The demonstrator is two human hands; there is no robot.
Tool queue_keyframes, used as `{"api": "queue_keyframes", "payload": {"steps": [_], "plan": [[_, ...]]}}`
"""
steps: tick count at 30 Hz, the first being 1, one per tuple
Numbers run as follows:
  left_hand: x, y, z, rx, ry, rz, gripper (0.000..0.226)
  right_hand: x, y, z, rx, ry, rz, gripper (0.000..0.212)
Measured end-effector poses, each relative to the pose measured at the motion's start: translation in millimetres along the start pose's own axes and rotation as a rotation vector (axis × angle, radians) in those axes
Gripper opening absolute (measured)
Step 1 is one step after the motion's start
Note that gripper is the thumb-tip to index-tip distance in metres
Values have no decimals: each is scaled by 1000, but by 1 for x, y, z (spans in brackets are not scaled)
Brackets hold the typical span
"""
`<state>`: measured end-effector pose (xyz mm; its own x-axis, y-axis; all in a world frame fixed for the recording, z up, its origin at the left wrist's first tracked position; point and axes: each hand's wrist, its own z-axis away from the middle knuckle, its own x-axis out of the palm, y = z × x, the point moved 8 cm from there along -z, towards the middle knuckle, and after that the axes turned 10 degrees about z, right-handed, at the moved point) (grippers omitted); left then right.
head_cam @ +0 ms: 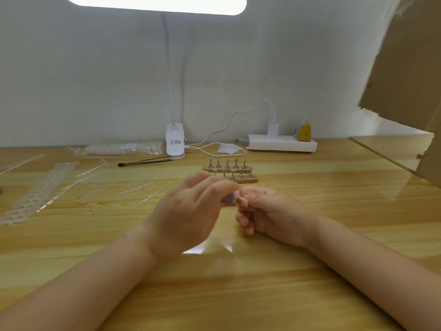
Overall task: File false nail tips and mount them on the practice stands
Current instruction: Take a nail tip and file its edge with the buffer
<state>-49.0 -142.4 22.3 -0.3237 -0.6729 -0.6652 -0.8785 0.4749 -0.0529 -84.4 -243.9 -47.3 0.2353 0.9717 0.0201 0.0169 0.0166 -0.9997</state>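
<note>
A: Nearest to us, what do we see?

B: Two bare forearms reach in from the bottom edge over a glossy wooden tabletop (pixel 238 295). The left hand (pixel 188 211) is raised, back toward us, fingers curled round a small lilac nail file (pixel 62 198)... no, the file sits at the fingertips, only its rounded end showing.

A: Where exactly is that file?

B: The lilac nail file (pixel 228 197) peeks out between the two hands, gripped by the left. The right hand (pixel 265 209) rests on the tabletop, palm turned inward, fingers curled, its thumb and forefinger closed together right at the file's end. We cannot tell whether a nail tip is pinched there; it is too small and blurred.

A: And just beyond our hands?

B: Two wooden practice stands (pixel 230 172) lie one behind the other, each carrying a row of small metal holders. Left of them, clear plastic strips (pixel 40 189) are scattered about.

A: Farther back?

B: A thin black brush (pixel 145 161) lies in front of a white clip lamp (pixel 175 142), beside a clear bag of nail tips (pixel 124 148). A white power strip (pixel 282 143) sits against the wall with a small yellow trinket (pixel 304 133) on it. Brown cardboard (pixel 405 68) hangs at the upper right.
</note>
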Motion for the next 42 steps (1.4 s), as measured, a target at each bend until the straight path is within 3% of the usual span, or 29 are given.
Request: {"api": "queue_keyframes", "payload": {"steps": [2, 7, 12, 16, 22, 27, 31, 36, 42], "plan": [[-4, -1, 1, -14, 30, -18, 50, -1, 0, -1, -2, 55, 3, 25], [14, 25, -5, 150, 14, -43, 43, -5, 2, -3, 43, 133, 49, 15], [-1, -1, 3, 25, 64, -136, 47, -15, 5, -1, 72, 254, -45, 11], [16, 24, -2, 163, 35, -110, 36, -12, 5, -2, 74, 208, 49, 13], [-1, -1, 3, 39, 72, -145, 49, -19, 7, -2, 83, 270, -45, 12], [15, 23, -2, 144, 15, -106, 32, -13, 7, -4, 73, 181, 31, 14], [-3, 0, 1, 17, 76, -149, 50, -16, 7, -4, 70, 214, -40, 14], [13, 28, -3, 185, 36, -126, 31, -10, 8, -5, 65, 132, 60, 15], [2, 0, 4, 43, 50, -196, 42, -8, 3, -2, 55, 130, 10, 15]]}}
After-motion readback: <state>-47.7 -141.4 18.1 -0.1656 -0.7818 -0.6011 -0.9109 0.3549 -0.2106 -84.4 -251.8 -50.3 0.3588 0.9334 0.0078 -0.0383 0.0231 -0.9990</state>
